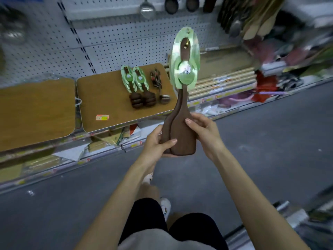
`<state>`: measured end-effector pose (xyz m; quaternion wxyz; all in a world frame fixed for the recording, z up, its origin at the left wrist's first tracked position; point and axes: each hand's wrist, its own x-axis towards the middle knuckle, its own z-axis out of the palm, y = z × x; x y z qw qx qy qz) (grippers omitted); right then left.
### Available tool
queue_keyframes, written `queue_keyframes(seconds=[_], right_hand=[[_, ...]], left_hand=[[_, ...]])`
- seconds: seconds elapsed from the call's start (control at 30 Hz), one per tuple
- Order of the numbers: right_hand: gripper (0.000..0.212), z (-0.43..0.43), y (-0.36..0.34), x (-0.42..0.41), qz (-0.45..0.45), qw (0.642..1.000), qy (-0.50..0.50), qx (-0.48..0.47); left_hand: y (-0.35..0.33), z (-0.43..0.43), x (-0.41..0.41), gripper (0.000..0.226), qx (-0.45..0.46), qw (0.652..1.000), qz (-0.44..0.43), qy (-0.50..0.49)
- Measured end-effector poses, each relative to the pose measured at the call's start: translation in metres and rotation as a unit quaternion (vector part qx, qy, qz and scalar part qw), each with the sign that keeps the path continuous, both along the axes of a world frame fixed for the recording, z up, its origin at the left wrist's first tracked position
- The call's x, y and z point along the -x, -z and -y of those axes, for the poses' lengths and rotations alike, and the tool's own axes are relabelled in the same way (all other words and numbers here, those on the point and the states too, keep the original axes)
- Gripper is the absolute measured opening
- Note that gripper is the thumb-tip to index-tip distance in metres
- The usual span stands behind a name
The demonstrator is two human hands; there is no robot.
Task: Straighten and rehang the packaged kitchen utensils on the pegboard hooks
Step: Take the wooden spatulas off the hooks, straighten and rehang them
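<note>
The dark brown wooden spatula [182, 127] stood upright mid-frame, blade down, handle pointing to 12 o'clock. It was off the hooks & held in the air in front of the shelving. A pale green leaf-shaped card sleeve [186, 69] wrapped the upper handle, w/ a small hang hole [188, 30] at its top. A 2nd edge showed along the blade's left side, so prob. two pieces nested, but couldn't tell for sure.

The left hand [156, 141] gripped the blade's lower left, thumb laid across the front, fingers curled behind & under. The right hand [203, 130] gripped the blade's right edge at approx 3 o'clock, thumb on the front face, fingers wrapped behind.

Handling, as a judgement: the wood looked stiff, light-ish, smooth but not slippery. The card looked like the weak part, likely to bend or tear at the hole. Best hold: the blade or bare neck, w/ one hand guiding the card top onto a hook.

Outward, at 9 o'clock from the card, two similar green-carded utensils [137, 87] lay flat on a brown rounded cutting board [108, 98], w/ a smaller dark spoon set [158, 85] just beside them. Behind, at 11 o'clock, was the white perforated pegboard [126, 38]. A metal ladle [147, 8] hung at 12.
</note>
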<state>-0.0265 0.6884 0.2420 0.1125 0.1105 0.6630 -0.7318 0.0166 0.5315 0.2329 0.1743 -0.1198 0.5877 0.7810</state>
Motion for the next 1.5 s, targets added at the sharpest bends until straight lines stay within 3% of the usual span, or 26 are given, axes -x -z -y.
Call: queue_keyframes(seconds=[0.17,0.4,0.63,0.83,1.0,1.17,1.5], right_hand=[[0.019,-0.029,-0.056,0.01,-0.081,0.997,0.008,-0.002],[0.019,-0.088,-0.091,0.064,-0.102,0.994,0.007,0.038],[0.033,-0.166,-0.098,0.162,-0.096,0.995,-0.013,0.018],[0.01,-0.23,-0.112,0.248,-0.071,0.996,0.047,-0.015],[0.004,-0.263,-0.112,0.305,-0.085,0.994,0.057,-0.039],[0.014,-0.281,-0.107,0.363,-0.112,0.991,0.015,-0.065],[0.018,-0.3,-0.065,0.474,-0.131,0.987,-0.05,-0.075]], left_hand=[[-0.051,-0.022,0.01,0.029,0.019,0.998,-0.048,0.026],[-0.076,-0.065,0.074,0.02,0.062,0.993,-0.088,0.054],[-0.074,-0.115,0.172,0.035,0.032,0.995,-0.09,0.02],[-0.083,-0.173,0.254,0.033,0.009,0.997,-0.056,-0.057],[-0.094,-0.202,0.303,0.03,0.062,0.992,-0.043,-0.097],[-0.102,-0.228,0.345,0.021,0.12,0.984,-0.069,-0.109],[-0.074,-0.26,0.405,0.025,0.16,0.977,-0.072,-0.124]])
